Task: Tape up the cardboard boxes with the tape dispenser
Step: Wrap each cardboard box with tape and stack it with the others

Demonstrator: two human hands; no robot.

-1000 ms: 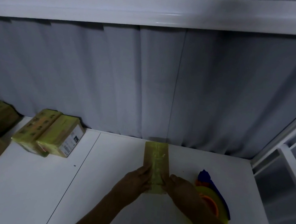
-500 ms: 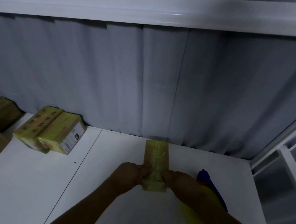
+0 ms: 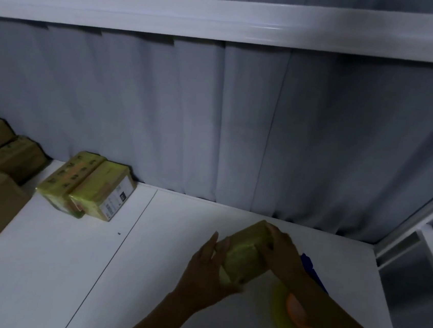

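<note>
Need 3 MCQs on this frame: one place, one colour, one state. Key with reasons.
1. The tape dispenser lies: A) on the shelf above B) on the table, right of the taped box C) atop the left pile.
2. Its hub is: A) orange B) black C) white.
3. The taped box is: A) flat, untouched B) stacked C) gripped, tilted.
B: it rests on the table by the box. A: orange centre in the yellow roll. C: left hand and right hand grip it.
</note>
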